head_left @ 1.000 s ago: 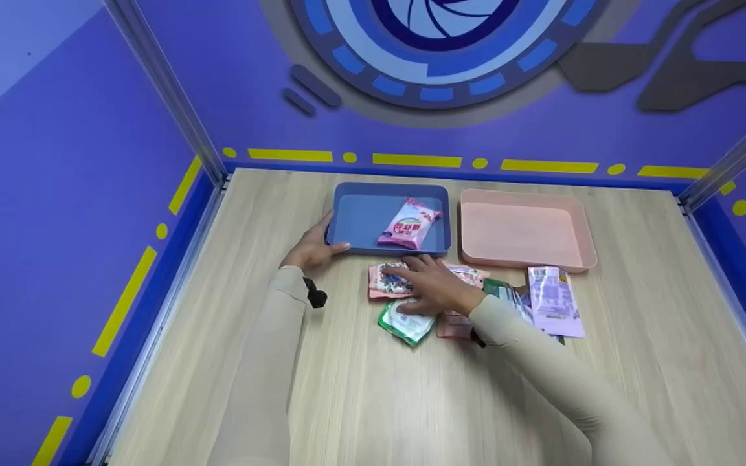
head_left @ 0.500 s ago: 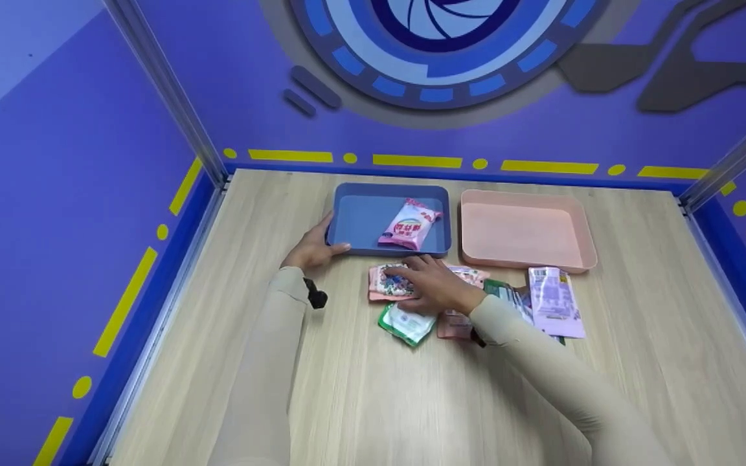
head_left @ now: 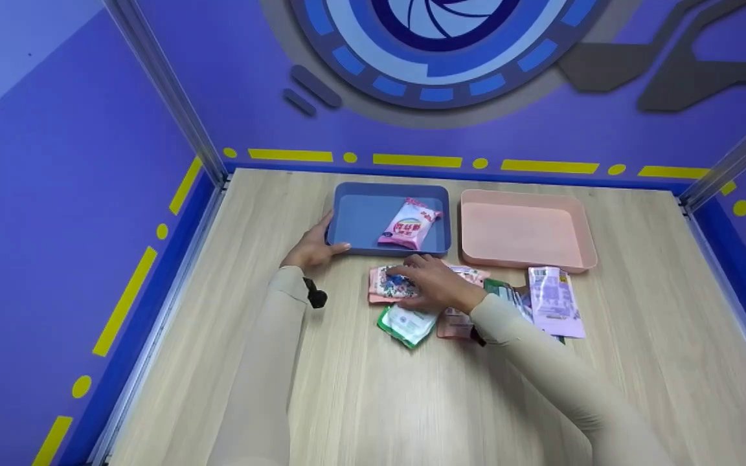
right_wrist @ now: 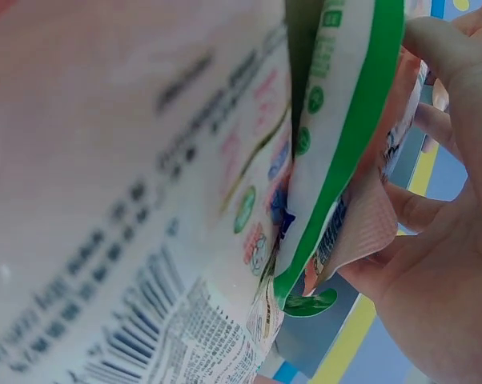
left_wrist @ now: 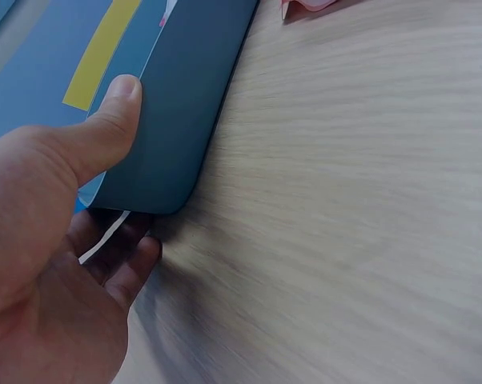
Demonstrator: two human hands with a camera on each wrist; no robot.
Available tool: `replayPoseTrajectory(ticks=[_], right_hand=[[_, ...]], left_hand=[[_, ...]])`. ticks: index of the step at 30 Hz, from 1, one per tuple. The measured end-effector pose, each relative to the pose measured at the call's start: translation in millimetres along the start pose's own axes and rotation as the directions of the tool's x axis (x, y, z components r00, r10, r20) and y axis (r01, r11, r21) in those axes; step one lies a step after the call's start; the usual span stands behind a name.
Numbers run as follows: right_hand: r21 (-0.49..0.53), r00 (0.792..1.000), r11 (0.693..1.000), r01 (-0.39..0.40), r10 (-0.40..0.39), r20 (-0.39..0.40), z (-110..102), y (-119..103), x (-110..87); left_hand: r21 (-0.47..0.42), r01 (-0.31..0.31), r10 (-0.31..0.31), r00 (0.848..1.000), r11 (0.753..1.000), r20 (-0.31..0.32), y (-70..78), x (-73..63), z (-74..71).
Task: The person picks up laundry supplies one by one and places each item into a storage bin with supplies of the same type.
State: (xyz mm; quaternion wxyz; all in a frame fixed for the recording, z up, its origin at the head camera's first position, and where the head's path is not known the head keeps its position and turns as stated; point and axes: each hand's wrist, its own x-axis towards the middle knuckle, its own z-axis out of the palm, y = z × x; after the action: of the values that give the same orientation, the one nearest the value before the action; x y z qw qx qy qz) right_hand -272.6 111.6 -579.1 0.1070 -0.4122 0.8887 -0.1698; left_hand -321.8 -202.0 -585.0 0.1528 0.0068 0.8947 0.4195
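In the head view, my left hand [head_left: 311, 250] grips the near left corner of a blue tray [head_left: 357, 220]. The left wrist view shows its thumb [left_wrist: 117, 120] against the tray wall, with other fingers at the underside of the corner. A pink and white packet [head_left: 410, 225] lies in the tray. My right hand [head_left: 439, 283] grips a pink packet with a floral print [head_left: 383, 285], partly hidden under its fingers. Close by its thumb lies a green-edged white packet [head_left: 407, 327]. In the right wrist view, fingers touch the pink packet's edge [right_wrist: 369, 220].
A pink tray [head_left: 525, 226] stands right of the blue one. Under and beyond the right wrist lie more packets: a pink one [head_left: 456, 325], a green one [head_left: 509, 298] and a lilac one [head_left: 554, 304]. Blue-purple panels [head_left: 373, 139] wall in the wooden table [head_left: 373, 401].
The right hand's thumb has shifted up off the green-edged packet toward the floral one, its fingers drawing in slightly. The green-edged packet has shifted a little. The left hand and tray stay still.
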Motion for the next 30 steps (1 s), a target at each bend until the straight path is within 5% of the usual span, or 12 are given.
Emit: replayPoseTrajectory(ticks=[21, 30], right_hand=[[-0.007, 0.998, 0.999, -0.044, 0.044, 0.033, -4.9, -3.3, 0.2], [-0.006, 0.997, 0.998, -0.064, 0.064, 0.047, -5.2, -5.3, 0.4]], left_hand=[[-0.038, 0.042, -0.042, 0.999, 0.998, 0.003, 1.7, 1.0, 0.0], [-0.013, -0.01, 0.01, 1.0, 1.0, 0.017, -0.5, 1.0, -1.7]])
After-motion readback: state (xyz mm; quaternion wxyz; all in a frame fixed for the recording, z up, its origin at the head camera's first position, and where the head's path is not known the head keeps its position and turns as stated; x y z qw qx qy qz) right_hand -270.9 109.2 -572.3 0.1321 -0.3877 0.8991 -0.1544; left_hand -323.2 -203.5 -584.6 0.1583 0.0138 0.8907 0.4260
